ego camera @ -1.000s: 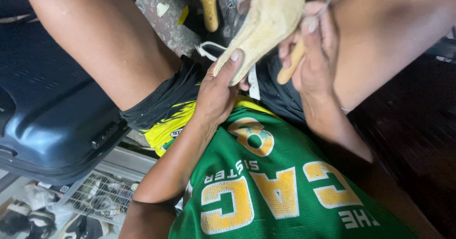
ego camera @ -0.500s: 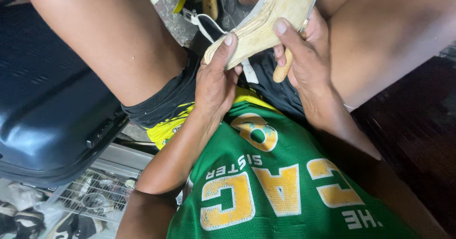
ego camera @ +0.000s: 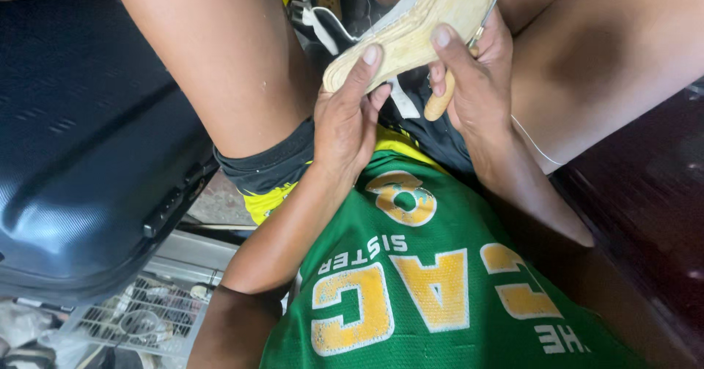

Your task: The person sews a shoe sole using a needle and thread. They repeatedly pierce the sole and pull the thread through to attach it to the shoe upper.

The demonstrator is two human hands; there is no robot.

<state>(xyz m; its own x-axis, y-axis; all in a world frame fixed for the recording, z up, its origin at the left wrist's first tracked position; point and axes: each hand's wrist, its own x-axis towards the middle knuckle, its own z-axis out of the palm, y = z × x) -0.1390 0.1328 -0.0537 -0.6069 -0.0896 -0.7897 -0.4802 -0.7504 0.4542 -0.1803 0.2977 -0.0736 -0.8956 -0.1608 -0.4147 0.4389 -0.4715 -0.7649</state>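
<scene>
Both hands are up at twelve o'clock, working a pale tan shoe sole (ego camera: 422, 24) above the lap. The left hand (ego camera: 348, 123) pinches its near end, index finger pressed on top. The right hand (ego camera: 477, 83) clamps the sole's edge and grips a wooden-handled tool (ego camera: 440, 104). Dark suitcase (ego camera: 81, 156) sits at nine o'clock.

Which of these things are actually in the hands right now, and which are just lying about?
In hand:
- shoe sole, held by left hand and right hand
- wooden-handled tool, in right hand
- thread

Lying about:
- dark suitcase
- wire rack
</scene>
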